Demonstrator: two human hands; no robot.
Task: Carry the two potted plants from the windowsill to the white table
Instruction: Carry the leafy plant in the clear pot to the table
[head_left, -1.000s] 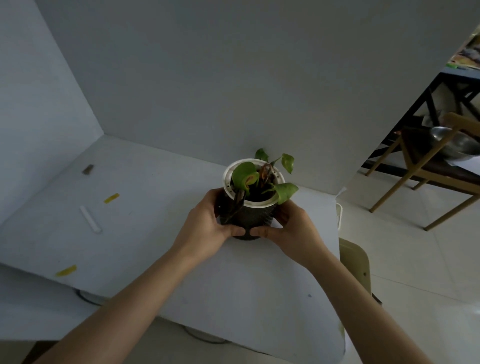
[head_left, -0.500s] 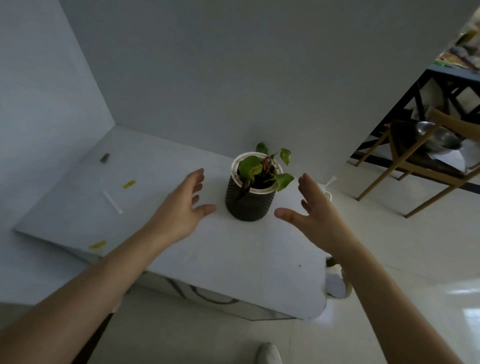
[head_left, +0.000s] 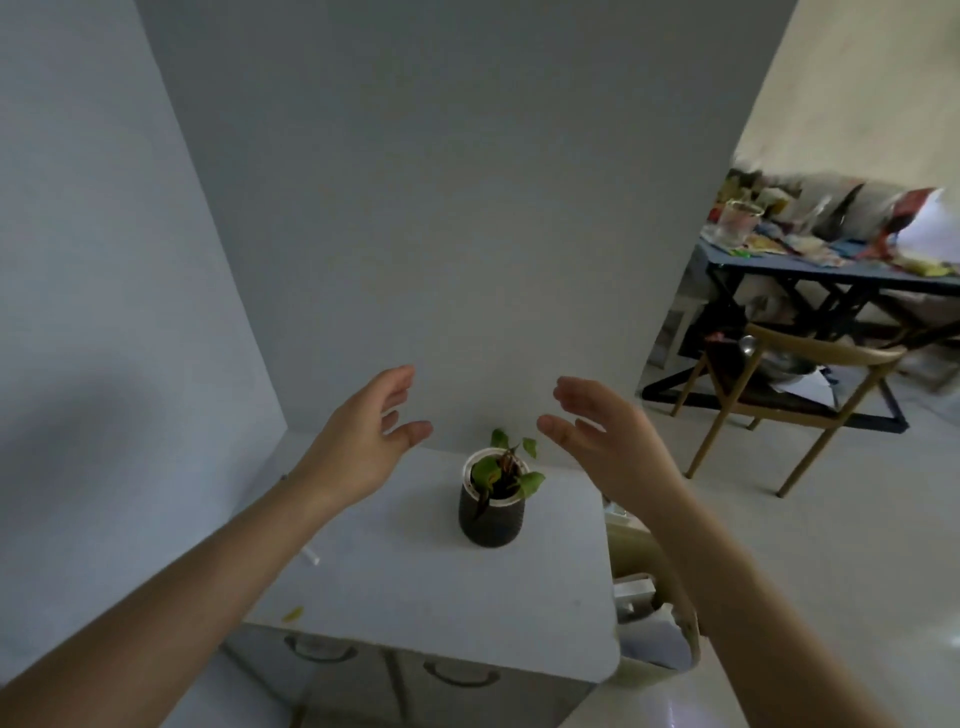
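Note:
A small potted plant (head_left: 491, 506) with green leaves in a dark ribbed pot with a white inner rim stands upright on the white table (head_left: 431, 597), near the wall. My left hand (head_left: 363, 441) hovers open to the upper left of the pot, clear of it. On the upper right, my right hand (head_left: 608, 441) is also open and apart from the pot. Neither hand holds anything. Only one potted plant is in view; no windowsill shows.
Grey walls close in behind and to the left of the table. A white stick (head_left: 310, 555) and a yellow scrap (head_left: 292, 614) lie on the tabletop. A pale chair (head_left: 644, 587) sits at the table's right edge. Farther right stand a wooden chair (head_left: 779, 405) and a cluttered dark table (head_left: 831, 275).
Both hands let go of the pot, which now stands on the table. The hands have lifted up and away, and my view has pulled back and tilted up.

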